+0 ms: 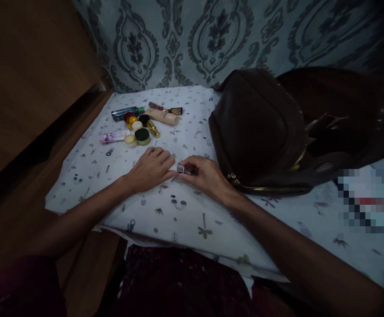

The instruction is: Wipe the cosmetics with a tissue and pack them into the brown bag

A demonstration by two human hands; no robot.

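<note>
My right hand [208, 175] pinches a small dark cylinder with a silver end [180, 168], which looks like a lipstick or a little bottle; its exact kind does not show. Close on its left, my left hand [152, 169] rests low over the patterned white cloth [178, 220], fingers stretched out and thumb reaching toward the silver end. Whether the thumb touches it I cannot tell. Beyond the left hand lies a group of cosmetics: a beige tube [163, 116], a dark green-lidded jar [142, 137], a gold vial [153, 128] and a pink-and-white tube [113, 136].
A large brown leather bag [254, 132] with its zip undone stands right of my right hand. A dark bottle with a green cap [126, 113] lies behind the jars. Wooden furniture [36, 66] borders the left side; a patterned wall [175, 44] rises behind. Something pixelated lies far right.
</note>
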